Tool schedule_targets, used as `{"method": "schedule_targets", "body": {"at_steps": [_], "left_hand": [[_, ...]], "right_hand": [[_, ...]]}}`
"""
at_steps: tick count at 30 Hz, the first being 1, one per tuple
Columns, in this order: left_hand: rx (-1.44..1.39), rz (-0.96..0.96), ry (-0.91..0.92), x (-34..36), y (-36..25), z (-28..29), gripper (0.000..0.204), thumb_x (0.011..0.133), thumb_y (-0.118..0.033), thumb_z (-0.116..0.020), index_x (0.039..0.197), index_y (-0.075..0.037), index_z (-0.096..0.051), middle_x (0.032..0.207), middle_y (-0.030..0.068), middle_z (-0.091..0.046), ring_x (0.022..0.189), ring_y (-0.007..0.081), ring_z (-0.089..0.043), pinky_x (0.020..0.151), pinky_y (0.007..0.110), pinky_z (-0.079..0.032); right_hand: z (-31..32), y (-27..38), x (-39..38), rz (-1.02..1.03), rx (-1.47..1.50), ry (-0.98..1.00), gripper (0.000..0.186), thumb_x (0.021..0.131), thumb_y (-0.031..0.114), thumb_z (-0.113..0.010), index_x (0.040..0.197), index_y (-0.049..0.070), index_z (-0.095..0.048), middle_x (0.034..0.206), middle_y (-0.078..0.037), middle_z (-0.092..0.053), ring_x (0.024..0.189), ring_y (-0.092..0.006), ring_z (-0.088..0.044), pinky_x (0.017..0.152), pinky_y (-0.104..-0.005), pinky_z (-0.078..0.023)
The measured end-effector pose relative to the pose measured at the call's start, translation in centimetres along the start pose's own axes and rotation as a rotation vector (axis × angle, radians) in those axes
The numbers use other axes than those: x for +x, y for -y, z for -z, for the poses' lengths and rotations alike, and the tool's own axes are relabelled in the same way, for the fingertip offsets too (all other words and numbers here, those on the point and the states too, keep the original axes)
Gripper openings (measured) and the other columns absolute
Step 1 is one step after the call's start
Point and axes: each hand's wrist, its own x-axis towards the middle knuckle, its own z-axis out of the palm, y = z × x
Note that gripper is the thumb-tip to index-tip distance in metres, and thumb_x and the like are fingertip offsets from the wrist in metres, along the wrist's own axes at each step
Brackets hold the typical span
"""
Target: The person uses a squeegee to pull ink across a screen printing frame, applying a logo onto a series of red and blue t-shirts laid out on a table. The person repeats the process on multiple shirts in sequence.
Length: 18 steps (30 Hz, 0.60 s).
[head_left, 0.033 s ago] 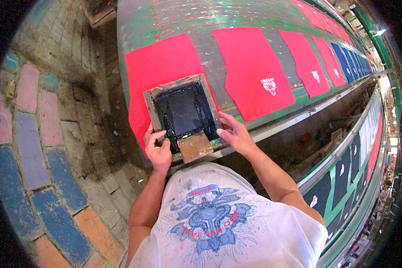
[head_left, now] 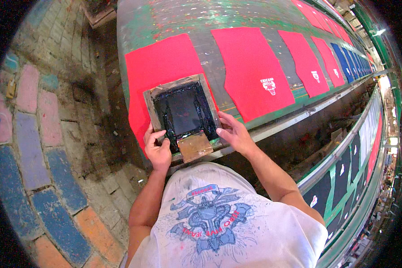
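A small wooden-framed printing screen (head_left: 186, 111) with dark ink along its inner edges lies on the lower part of a red fabric piece (head_left: 165, 58). My left hand (head_left: 157, 147) grips its near left corner, thumb and fingers closed on the wood. On the opposite side, my right hand (head_left: 233, 134) holds the near right edge between thumb and fingers. Between the two hands, a flat brown piece, maybe a squeegee, (head_left: 195, 147) rests at the near end of the screen and overhangs the table edge. The fabric under the screen is hidden.
To the right, a second red piece (head_left: 250, 67) bears a small white bull print, with more red and blue pieces beyond it on the long green table (head_left: 156, 18). Dark pieces (head_left: 326, 192) lie on another table at right. Painted paving (head_left: 31, 156) runs along the left.
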Motion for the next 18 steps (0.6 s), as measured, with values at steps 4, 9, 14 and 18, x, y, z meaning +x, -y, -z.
{"method": "schedule_targets", "body": {"at_steps": [4,9,14,18], "left_hand": [[0.052,0.087,-0.012,0.2,0.4,-0.3,0.032,0.081,0.010,-0.074,0.109,-0.003,-0.080,0.163,0.0310,-0.060,0.151,0.0396,-0.057,0.129,0.047,-0.040],[-0.018,0.128,-0.032,0.9,1.0,-0.9,0.032,0.079,0.011,-0.076,0.108,-0.003,-0.081,0.163,0.0308,-0.061,0.151,0.0382,-0.059,0.128,0.046,-0.042],[-0.057,0.125,-0.038,0.8,1.3,-1.1,0.034,0.078,0.012,-0.077,0.108,-0.004,-0.082,0.163,0.0300,-0.061,0.151,0.0371,-0.060,0.127,0.045,-0.043],[-0.038,0.113,-0.033,0.8,1.4,-1.1,0.034,0.079,0.013,-0.077,0.108,-0.004,-0.082,0.162,0.0297,-0.062,0.151,0.0371,-0.059,0.127,0.044,-0.043]], "right_hand": [[0.2,0.3,0.4,-0.044,-0.013,-0.012,0.078,0.104,0.017,-0.081,0.171,0.000,-0.044,0.160,-0.029,-0.062,0.152,-0.0343,-0.058,0.119,-0.0453,-0.054],[0.5,1.3,1.2,-0.090,0.004,-0.050,0.074,0.106,0.015,-0.077,0.170,0.000,-0.044,0.156,-0.026,-0.065,0.145,-0.0313,-0.063,0.119,-0.0444,-0.053],[2.9,2.9,1.2,-0.051,0.041,-0.098,0.068,0.109,0.011,-0.070,0.171,-0.001,-0.044,0.154,-0.021,-0.067,0.141,-0.0271,-0.065,0.122,-0.0422,-0.049],[5.6,3.8,1.2,-0.006,0.070,-0.228,0.065,0.109,0.012,-0.070,0.169,0.000,-0.048,0.153,-0.020,-0.069,0.138,-0.0273,-0.067,0.118,-0.0416,-0.051]]}}
